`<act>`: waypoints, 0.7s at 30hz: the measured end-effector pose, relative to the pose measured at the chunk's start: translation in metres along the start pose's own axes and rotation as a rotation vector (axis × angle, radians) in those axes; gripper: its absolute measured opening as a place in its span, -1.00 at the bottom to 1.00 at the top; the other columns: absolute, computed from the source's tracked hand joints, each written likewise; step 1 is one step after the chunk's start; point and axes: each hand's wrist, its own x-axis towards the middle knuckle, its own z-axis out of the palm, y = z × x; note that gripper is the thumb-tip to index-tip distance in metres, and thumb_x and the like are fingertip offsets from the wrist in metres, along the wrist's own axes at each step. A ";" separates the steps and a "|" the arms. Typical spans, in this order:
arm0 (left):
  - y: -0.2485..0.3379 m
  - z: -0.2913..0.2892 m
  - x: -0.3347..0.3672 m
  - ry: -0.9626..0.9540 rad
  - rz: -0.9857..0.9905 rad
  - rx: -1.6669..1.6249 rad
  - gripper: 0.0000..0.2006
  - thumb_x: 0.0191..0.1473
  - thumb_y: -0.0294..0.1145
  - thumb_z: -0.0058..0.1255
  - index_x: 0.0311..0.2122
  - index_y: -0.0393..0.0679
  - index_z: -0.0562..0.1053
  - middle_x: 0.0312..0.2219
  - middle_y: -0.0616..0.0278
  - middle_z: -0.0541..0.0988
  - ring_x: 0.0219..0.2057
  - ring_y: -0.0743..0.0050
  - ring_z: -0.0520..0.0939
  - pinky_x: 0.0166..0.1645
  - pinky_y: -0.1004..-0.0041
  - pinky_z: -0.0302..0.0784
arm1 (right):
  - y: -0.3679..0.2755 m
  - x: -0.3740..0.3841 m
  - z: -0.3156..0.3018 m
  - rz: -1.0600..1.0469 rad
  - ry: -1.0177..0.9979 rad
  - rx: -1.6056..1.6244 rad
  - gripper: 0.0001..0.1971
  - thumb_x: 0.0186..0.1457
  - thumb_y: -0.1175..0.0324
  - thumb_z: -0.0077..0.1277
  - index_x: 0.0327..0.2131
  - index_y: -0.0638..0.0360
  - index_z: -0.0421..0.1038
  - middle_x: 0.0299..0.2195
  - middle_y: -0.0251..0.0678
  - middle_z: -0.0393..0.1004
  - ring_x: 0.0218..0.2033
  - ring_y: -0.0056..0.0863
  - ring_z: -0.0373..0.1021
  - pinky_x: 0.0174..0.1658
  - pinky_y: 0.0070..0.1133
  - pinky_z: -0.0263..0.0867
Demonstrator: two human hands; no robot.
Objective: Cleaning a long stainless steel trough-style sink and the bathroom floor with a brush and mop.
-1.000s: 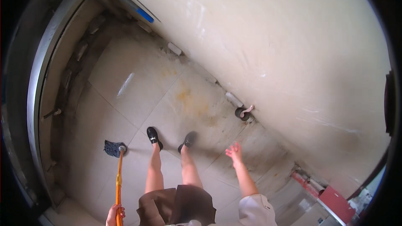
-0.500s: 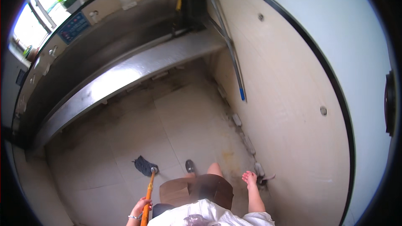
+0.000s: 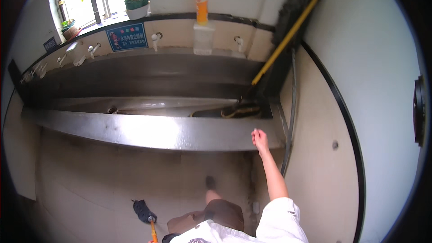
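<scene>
A mop with a dark head [image 3: 144,210] lies on the floor at the lower left, its orange handle [image 3: 154,232] running down to the lower edge. My left hand [image 3: 150,241] grips that handle; only a sliver of it shows. My right hand [image 3: 259,139] is raised over the front rim of the long metal trough sink [image 3: 180,132], its fingers curled in with nothing seen in them. Beyond it, a second mop's yellow handle [image 3: 285,38] leans in the right corner, its dark lower end inside the trough.
A grey pole [image 3: 292,90] leans by the right wall. Taps [image 3: 156,40] line the sink's back wall, with an orange bottle [image 3: 201,4] above and a potted plant [image 3: 136,2] on the sill. A dark grey fuzzy object [image 3: 288,18] stands in the corner.
My view has swung up and left toward the sink. My right hand has gone from beside my body to over the sink's rim. The left hand has mostly left the view.
</scene>
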 end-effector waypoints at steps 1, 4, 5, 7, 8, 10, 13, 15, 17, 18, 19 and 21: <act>0.013 0.006 0.001 0.025 0.005 -0.024 -0.58 -0.18 -0.47 0.00 -0.13 -0.26 0.25 -0.58 0.16 0.40 -0.60 0.36 0.49 -0.55 0.38 0.42 | -0.032 0.039 0.017 -0.058 -0.022 -0.028 -0.66 0.16 0.13 -0.20 -0.59 0.12 0.32 -0.75 -0.50 0.26 -0.78 -0.76 0.15 -0.72 -0.75 0.04; 0.064 0.019 0.009 0.082 0.033 -0.081 -0.59 -0.18 -0.47 0.00 -0.13 -0.25 0.26 -0.58 0.16 0.40 -0.60 0.35 0.49 -0.55 0.37 0.42 | -0.116 0.158 0.058 -0.304 -0.030 -0.118 -0.63 0.14 0.09 -0.17 -0.63 0.10 0.27 -0.75 -0.48 0.26 -0.78 -0.75 0.17 -0.73 -0.73 0.06; 0.072 0.029 0.010 0.089 0.032 -0.093 -0.59 -0.18 -0.47 0.00 -0.14 -0.25 0.26 -0.58 0.16 0.40 -0.60 0.35 0.49 -0.55 0.37 0.42 | -0.132 0.199 0.064 -0.340 -0.008 -0.106 -0.68 0.14 0.10 -0.16 -0.55 0.11 0.27 -0.71 -0.48 0.28 -0.77 -0.75 0.18 -0.74 -0.74 0.06; 0.076 0.051 0.008 0.110 0.011 -0.128 -0.59 -0.18 -0.47 0.00 -0.14 -0.25 0.26 -0.59 0.16 0.40 -0.60 0.35 0.49 -0.55 0.37 0.42 | -0.161 0.266 0.079 -0.373 0.062 -0.108 -0.71 0.08 0.12 -0.07 -0.46 0.16 0.30 -0.67 -0.39 0.37 -0.76 -0.63 0.28 -0.67 -0.64 0.17; 0.078 0.061 0.009 0.121 0.001 -0.142 -0.59 -0.18 -0.47 0.00 -0.14 -0.25 0.26 -0.59 0.16 0.40 -0.60 0.34 0.49 -0.55 0.37 0.42 | -0.170 0.297 0.085 -0.411 0.182 -0.180 -0.69 0.05 0.09 -0.04 -0.42 0.17 0.31 -0.68 -0.36 0.36 -0.77 -0.58 0.29 -0.68 -0.60 0.19; 0.104 0.072 0.038 0.100 0.030 -0.134 -0.60 -0.18 -0.47 0.00 -0.14 -0.24 0.26 -0.59 0.15 0.40 -0.60 0.34 0.49 -0.55 0.36 0.42 | -0.178 0.375 0.054 -0.577 0.329 -0.428 -0.61 0.04 0.09 -0.07 -0.22 0.23 0.29 -0.42 -0.12 0.43 -0.36 -0.26 0.40 -0.29 -0.41 0.30; 0.082 0.054 0.033 0.225 -0.012 -0.185 -0.60 -0.18 -0.47 0.00 -0.15 -0.24 0.27 -0.59 0.15 0.41 -0.60 0.33 0.49 -0.55 0.36 0.42 | -0.203 0.376 0.133 -0.663 0.318 -0.522 -0.60 0.07 0.13 -0.14 -0.13 0.24 0.24 -0.18 0.02 0.30 -0.17 -0.06 0.29 -0.13 -0.31 0.22; 0.073 0.058 0.033 0.253 -0.029 -0.190 -0.60 -0.19 -0.46 0.00 -0.15 -0.24 0.27 -0.59 0.15 0.41 -0.59 0.32 0.50 -0.54 0.36 0.42 | -0.206 0.387 0.139 -0.755 0.362 -0.600 -0.61 0.09 0.15 -0.17 -0.11 0.24 0.23 -0.16 0.04 0.27 -0.18 -0.02 0.28 -0.13 -0.29 0.22; 0.064 0.066 0.028 0.281 -0.046 -0.195 -0.60 -0.19 -0.46 0.00 -0.15 -0.23 0.27 -0.59 0.15 0.41 -0.59 0.32 0.50 -0.54 0.35 0.42 | -0.203 0.393 0.140 -0.724 0.370 -0.634 -0.67 0.12 0.23 -0.22 -0.11 0.22 0.23 -0.16 0.00 0.27 -0.18 -0.01 0.28 -0.16 -0.28 0.23; 0.060 0.070 0.025 0.295 -0.055 -0.199 -0.61 -0.19 -0.46 0.00 -0.15 -0.23 0.27 -0.59 0.15 0.41 -0.59 0.32 0.50 -0.54 0.35 0.42 | -0.202 0.395 0.137 -0.717 0.352 -0.641 -0.67 0.12 0.23 -0.22 -0.11 0.22 0.23 -0.16 0.00 0.27 -0.18 -0.01 0.28 -0.16 -0.28 0.23; 0.043 0.069 0.034 0.331 -0.053 -0.211 -0.61 -0.19 -0.46 -0.01 -0.15 -0.23 0.27 -0.59 0.15 0.41 -0.59 0.31 0.50 -0.54 0.35 0.42 | -0.202 0.395 0.141 -0.766 0.323 -0.614 -0.68 0.12 0.25 -0.22 -0.10 0.20 0.23 -0.16 -0.03 0.28 -0.18 -0.03 0.28 -0.17 -0.28 0.24; 0.051 0.086 0.034 0.334 -0.127 -0.471 -0.61 -0.19 -0.45 0.00 -0.16 -0.21 0.28 -0.56 0.11 0.43 -0.59 0.29 0.50 -0.51 0.31 0.43 | -0.195 0.401 0.129 -0.841 0.271 -0.613 -0.71 0.11 0.31 -0.21 -0.09 0.15 0.23 -0.14 -0.10 0.28 -0.18 -0.08 0.30 -0.19 -0.33 0.25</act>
